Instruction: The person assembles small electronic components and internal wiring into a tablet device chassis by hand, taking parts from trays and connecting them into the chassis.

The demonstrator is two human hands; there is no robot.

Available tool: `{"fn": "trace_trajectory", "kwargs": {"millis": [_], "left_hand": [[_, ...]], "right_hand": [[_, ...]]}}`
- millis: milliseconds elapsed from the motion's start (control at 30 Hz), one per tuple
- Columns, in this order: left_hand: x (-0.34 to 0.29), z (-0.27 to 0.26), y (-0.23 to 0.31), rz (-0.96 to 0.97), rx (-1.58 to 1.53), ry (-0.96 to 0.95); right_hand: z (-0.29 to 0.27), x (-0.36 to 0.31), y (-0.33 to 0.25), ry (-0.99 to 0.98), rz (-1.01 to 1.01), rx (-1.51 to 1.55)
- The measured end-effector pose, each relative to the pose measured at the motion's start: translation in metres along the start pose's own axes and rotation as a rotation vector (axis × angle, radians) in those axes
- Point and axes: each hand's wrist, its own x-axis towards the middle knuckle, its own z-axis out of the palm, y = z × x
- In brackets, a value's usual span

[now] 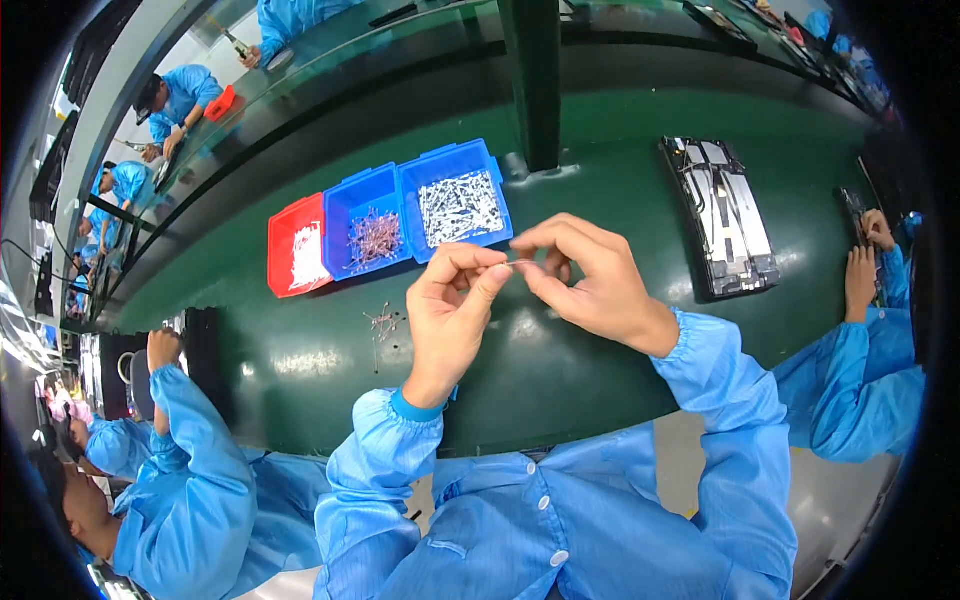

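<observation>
In front of my chest, both hands meet over the green table. A thin, wire-like piece [521, 262] spans the small gap between my fingertips; its exact kind is too small to make out. My left hand [447, 325] pinches one end between thumb and forefinger. The other end is in the pinch of my right hand [598, 285]. Just beyond the hands stands a blue bin [447, 160] of small white and dark parts. Beside it are a blue bin [352, 188] of reddish thin-legged parts and a red bin [280, 248] of white pieces.
Several loose thin-legged parts [384, 322] lie on the green table [310, 385] left of my hands. A long black and silver assembly [728, 222] rests at the right. A dark green post [535, 95] rises behind the bins. Co-workers in blue sit close on both sides.
</observation>
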Motion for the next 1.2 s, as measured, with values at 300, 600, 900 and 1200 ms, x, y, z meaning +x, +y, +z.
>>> {"fn": "trace_trajectory", "kwargs": {"millis": [300, 600, 900, 1200], "left_hand": [[0.001, -0.001, -0.017, 0.094, 0.144, -0.013], [-0.002, -0.004, -0.013, 0.084, 0.211, -0.013], [-0.007, -0.005, -0.009, -0.007, 0.155, -0.048], [-0.004, -0.004, -0.017, 0.032, 0.118, -0.101]], "right_hand": [[0.003, -0.011, 0.002, -0.002, -0.039, -0.068], [0.007, -0.01, 0.004, 0.047, -0.02, -0.005], [0.006, -0.011, 0.006, 0.01, -0.104, -0.158], [0.005, -0.015, 0.009, 0.005, -0.019, 0.009]]}}
